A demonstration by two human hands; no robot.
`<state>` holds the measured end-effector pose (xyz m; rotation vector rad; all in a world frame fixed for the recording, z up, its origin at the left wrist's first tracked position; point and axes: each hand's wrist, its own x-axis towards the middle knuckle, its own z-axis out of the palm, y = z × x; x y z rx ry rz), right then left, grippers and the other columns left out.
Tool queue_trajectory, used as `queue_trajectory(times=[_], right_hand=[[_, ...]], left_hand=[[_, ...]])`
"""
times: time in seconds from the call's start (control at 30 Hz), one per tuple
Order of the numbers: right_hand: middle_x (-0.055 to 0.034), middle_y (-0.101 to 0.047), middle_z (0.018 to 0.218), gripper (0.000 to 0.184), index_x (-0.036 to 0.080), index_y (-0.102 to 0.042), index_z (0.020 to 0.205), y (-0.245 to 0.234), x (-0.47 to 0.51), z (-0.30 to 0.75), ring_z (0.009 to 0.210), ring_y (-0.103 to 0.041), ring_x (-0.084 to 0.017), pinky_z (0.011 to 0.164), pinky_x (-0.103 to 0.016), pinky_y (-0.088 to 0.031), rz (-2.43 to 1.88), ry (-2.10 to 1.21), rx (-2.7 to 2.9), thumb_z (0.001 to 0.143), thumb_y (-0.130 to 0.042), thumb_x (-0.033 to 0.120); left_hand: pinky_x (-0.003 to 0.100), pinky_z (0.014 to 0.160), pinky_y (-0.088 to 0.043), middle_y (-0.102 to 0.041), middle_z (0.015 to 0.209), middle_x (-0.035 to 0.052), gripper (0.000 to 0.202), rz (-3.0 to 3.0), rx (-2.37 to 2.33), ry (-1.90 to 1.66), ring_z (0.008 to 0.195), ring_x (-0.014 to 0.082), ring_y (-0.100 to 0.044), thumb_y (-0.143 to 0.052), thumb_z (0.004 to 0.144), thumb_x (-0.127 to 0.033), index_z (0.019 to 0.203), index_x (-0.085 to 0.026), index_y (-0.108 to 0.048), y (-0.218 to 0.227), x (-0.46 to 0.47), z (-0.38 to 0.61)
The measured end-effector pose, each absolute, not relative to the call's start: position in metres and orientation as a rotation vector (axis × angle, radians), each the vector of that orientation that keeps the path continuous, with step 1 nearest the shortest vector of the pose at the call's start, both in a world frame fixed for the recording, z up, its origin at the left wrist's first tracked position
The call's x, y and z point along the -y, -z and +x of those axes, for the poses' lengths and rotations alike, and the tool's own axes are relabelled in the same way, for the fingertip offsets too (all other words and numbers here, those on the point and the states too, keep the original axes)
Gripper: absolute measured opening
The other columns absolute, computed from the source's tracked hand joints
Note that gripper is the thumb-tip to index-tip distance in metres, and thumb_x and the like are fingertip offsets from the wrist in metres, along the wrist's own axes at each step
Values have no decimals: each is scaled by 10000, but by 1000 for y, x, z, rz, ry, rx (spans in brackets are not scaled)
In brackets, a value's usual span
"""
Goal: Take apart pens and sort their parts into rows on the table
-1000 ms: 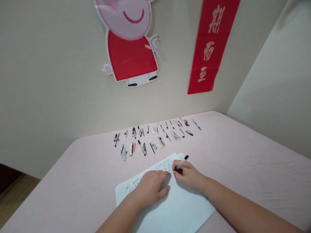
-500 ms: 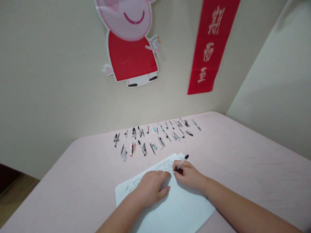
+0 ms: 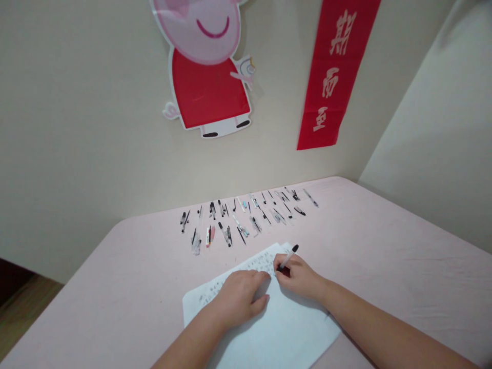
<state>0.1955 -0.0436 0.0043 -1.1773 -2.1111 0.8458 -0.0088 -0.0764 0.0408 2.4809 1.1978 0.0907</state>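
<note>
A white sheet of paper (image 3: 284, 328) with handwritten lines along its far edge lies on the pink table (image 3: 115, 287). My left hand (image 3: 238, 297) rests flat on the sheet, fingers together and stretched out, holding nothing. My right hand (image 3: 298, 277) is closed in a writing grip on a black-capped pen (image 3: 288, 257), whose tip touches the paper near the written lines. The two hands sit side by side, almost touching.
Several pens and pen parts (image 3: 238, 218) lie in two rough rows across the far part of the table near the wall. A cartoon pig cutout (image 3: 209, 66) and a red banner (image 3: 332, 72) hang on the wall. Floor shows at far left (image 3: 19, 312).
</note>
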Motion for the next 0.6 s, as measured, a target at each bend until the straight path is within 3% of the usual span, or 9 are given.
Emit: queue_trajectory(times=[0.6], right_hand=[[41,-470,579,107,194,-505,678,-1,37,197,570,-456,-122,559,-225,-371,-1156,-1005,1942,649,-469,98]], left_hand=[[344,840,-441,-658,1064,54,370,2482,-1204,-83,982,247,-598,-504,831,-331,1196,-269,-479,-40,76,-9]])
